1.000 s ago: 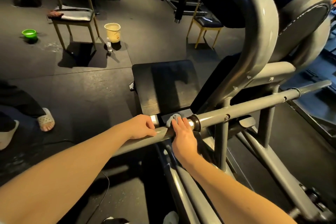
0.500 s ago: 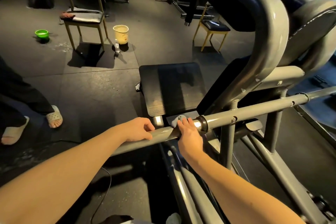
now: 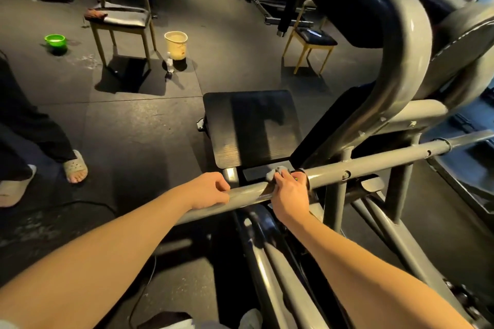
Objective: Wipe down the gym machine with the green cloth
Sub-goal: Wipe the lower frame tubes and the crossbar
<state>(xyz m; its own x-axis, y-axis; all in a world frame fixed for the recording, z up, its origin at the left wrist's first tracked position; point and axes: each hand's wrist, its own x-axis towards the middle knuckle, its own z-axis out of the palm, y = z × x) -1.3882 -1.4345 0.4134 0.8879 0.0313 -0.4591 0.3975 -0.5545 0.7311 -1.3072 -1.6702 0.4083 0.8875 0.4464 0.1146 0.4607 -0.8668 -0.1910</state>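
Cloth (image 3: 276, 171) is bunched up under the person's right hand (image 3: 290, 195), pressed on the grey crossbar (image 3: 374, 163) of the gym machine (image 3: 401, 75), right next to the dark collar on that bar. Honestly it looks more grey than green from here, only a lump of it pokes out past the fingertips plus a tiny bright green speck by the knuckles. The right-hand fingers (image 3: 284, 177) are curled down over the cloth and the bar, so they're holding the cloth against the metal.

Left hand (image 3: 211, 189) sits on the same bar just to the left, fingers folded around the tube, gripping it with nothing else in it. The two hands are near each other but not touching, a bare strip of bar between them.

Beyond the bar there's the machine's black footplate (image 3: 251, 128), and a big curved grey arm sweeps up on the right. Out on the dark rubber floor (image 3: 133, 128): a chair (image 3: 120, 16) with a reddish rag on the seat, a cream bucket (image 3: 176, 44) with a small bottle beside it, a green bowl (image 3: 55, 40), and a second smaller stool (image 3: 312, 37). Someone in sandals (image 3: 76, 167) stands off to the left.
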